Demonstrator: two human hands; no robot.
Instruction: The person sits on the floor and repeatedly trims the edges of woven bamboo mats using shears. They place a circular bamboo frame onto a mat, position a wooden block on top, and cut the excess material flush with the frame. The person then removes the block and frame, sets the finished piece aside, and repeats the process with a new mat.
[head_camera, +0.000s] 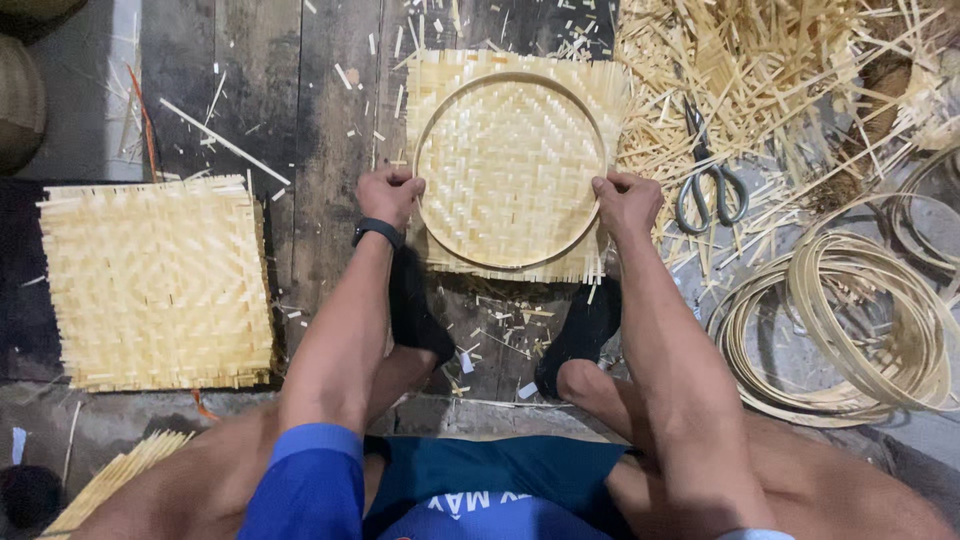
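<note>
Woven bamboo mat (510, 165) flat on the plank floor (300, 120) ahead of the knees, round bamboo hoop (470, 90) pressed on top; likely light, springy, brittle at the frayed edges, best held at the hoop rim. Left hand (390, 195) and right hand (625, 200) clenched on opposite sides of the hoop. Second mat (155, 285) well apart on the left, scissors (710, 190) and coiled hoops (850, 330) close on the right, bare planks beyond.

Bright overhead light, sharp focus, dim corners

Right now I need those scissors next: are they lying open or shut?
Shut: the scissors lie with blades together, handles side by side, among bamboo strips.
</note>
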